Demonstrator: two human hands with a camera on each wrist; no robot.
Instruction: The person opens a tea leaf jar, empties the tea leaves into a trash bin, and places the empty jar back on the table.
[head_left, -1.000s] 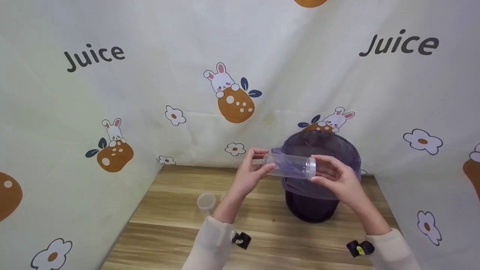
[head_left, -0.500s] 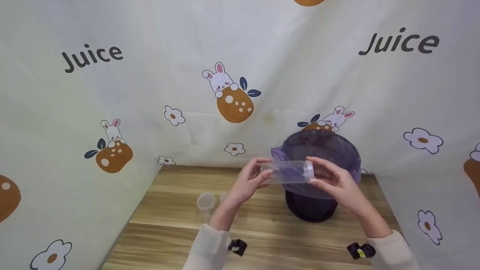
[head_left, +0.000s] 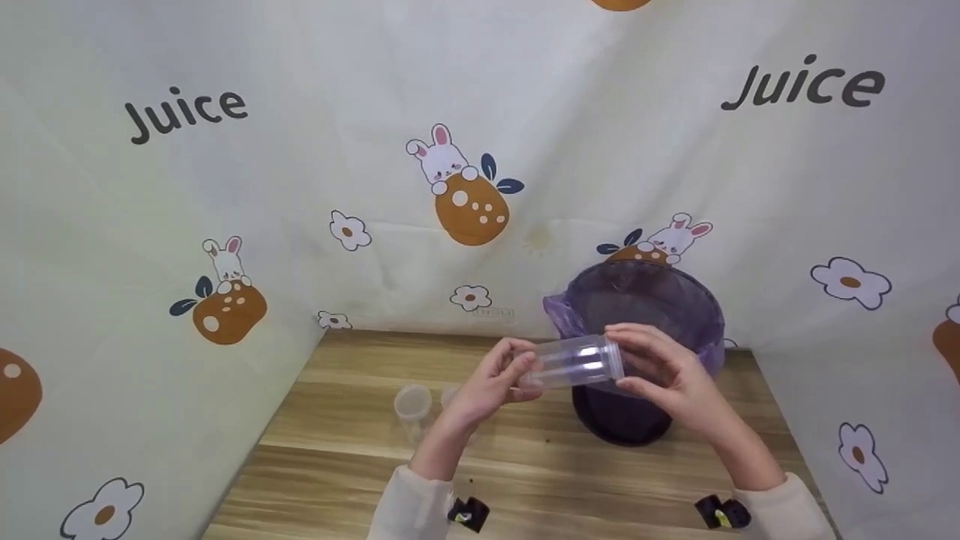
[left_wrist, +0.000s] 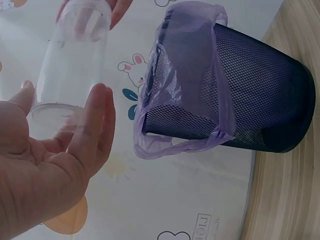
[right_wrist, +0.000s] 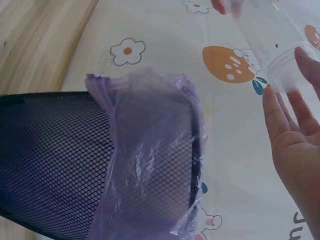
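A clear plastic jar lies sideways in the air between my two hands, in front of the bin. My left hand holds its left end, thumb and fingers around the base. At the ribbed right end, my right hand grips the rim between thumb and fingers. No contents show through the clear wall in the left wrist view. Whether a lid sits on the ribbed end I cannot tell.
Behind the jar stands a dark mesh wastebasket lined with a purple plastic bag. A clear container stands on the wooden table at the left, with another partly hidden by my left arm. A printed cloth encloses the table.
Both hands have lowered the jar a little towards me, and its right end has tipped slightly upward. The grip at both ends stays the same.
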